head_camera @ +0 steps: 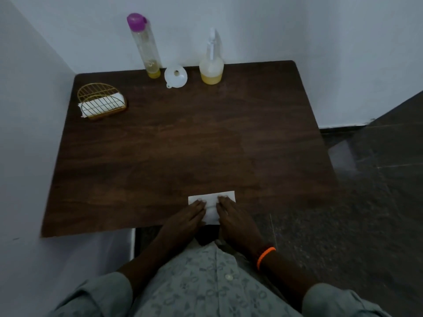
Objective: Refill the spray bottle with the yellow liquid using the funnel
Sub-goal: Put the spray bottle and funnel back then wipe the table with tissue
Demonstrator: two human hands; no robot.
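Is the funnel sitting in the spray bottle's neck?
No, the funnel lies on the table beside the capped spray bottle.

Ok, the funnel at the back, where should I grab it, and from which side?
Pinch the funnel by its near rim, by the small tab, coming from the front. It sits wide mouth up between the tall bottle and the spray bottle, so the sides look crowded.

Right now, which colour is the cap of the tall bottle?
Purple, on the tall bottle's cap; head view.
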